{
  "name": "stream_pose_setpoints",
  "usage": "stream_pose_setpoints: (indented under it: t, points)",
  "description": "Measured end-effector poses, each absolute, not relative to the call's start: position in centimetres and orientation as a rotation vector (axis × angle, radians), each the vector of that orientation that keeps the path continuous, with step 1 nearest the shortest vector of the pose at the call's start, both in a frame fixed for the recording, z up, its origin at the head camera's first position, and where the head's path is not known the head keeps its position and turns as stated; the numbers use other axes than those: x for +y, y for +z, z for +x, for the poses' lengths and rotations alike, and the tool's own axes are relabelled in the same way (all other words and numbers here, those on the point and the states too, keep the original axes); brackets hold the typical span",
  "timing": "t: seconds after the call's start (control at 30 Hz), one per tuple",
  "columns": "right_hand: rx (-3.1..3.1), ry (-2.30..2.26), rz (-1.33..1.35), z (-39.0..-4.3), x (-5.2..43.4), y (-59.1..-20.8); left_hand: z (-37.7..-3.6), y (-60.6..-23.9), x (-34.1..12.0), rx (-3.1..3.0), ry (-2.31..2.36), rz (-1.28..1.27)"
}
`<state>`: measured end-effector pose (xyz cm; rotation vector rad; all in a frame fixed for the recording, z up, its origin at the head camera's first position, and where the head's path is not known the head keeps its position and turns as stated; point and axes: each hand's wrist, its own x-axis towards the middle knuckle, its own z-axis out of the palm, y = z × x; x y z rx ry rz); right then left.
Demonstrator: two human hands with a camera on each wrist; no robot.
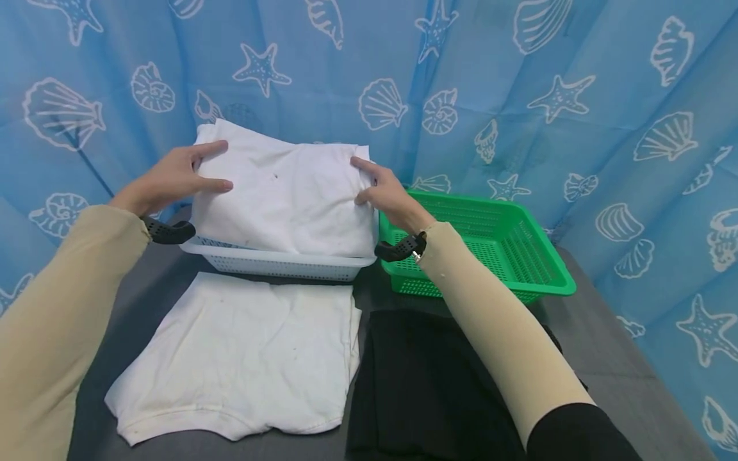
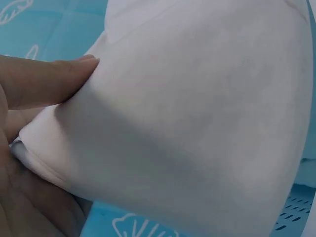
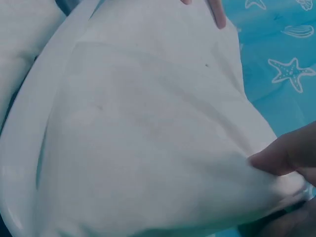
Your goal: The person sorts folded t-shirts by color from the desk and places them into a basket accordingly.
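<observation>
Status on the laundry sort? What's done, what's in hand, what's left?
Done, apparently: nothing clearly binned; the green basket looks empty. In hand: the left hand and right hand grip opposite edges of a folded white garment over the white basket; whether it rests in the basket is unclear. Left: a white shirt and a black garment lie flat on the table.

Head view from above; wrist views close, sharing the folded white cloth (image 1: 285,198)
</observation>
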<state>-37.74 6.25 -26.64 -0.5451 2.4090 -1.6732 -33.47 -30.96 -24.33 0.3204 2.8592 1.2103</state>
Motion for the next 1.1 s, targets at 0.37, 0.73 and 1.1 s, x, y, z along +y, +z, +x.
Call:
stream_pose_setpoints:
  t: [0.37, 0.73, 1.1]
  points:
    - [2.884, -1.508, -0.296, -33.4, 9.1, -28.2, -28.7, -28.4, -30.7, 3.040, 1.249, -0.023]
    - [2.414, -1.865, -0.410, -24.0, 9.4, -30.9, -20.9, -32.9, -29.5, 3.104, 1.340, -0.262]
    - [2.141, -1.674, -0.366, -23.3, 8.2, -34.6, -18.3, -37.4, -30.7, 3.035, 1.349, -0.197]
